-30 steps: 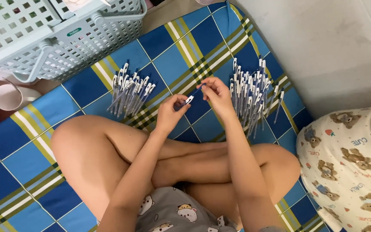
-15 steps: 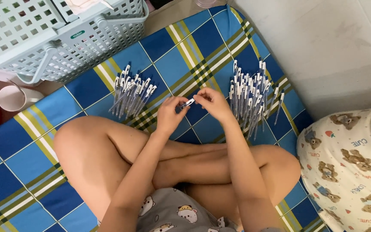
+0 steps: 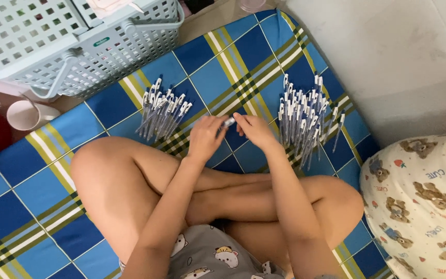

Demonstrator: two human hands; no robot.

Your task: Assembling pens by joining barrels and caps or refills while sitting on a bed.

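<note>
A: What is held between the hands?

B: A single pen (image 3: 227,123), white-capped with a dark clear barrel, is gripped at both ends. The left hand (image 3: 206,137) is closed around its lower end, fingers curled in; the right hand (image 3: 254,129) is pinched on the upper end with fingertips drawn together. The pen is kept just above the blanket, in front of the crossed legs (image 3: 145,181).

A: And the other pens?

B: Two heaps are noted. A smaller heap of pens (image 3: 162,109) is laid near the left hand, fanned out, caps pointing away from the person. A larger heap of pens (image 3: 305,116) is spread just beside the right hand, roughly parallel, caps also pointing away. Whether the right hand's knuckles touch that heap cannot be told.

A: Surface?

B: A checked blanket (image 3: 202,67) in blue with yellow, white and green stripes is spread on the floor.

A: Surroundings?

B: A pale green latticed plastic basket (image 3: 104,46) is set beyond the smaller heap. A pinkish cup (image 3: 24,114) is seen at the blanket's left edge. A cream pillow with bear print (image 3: 424,196) is lying at the right, well apart from both hands.
</note>
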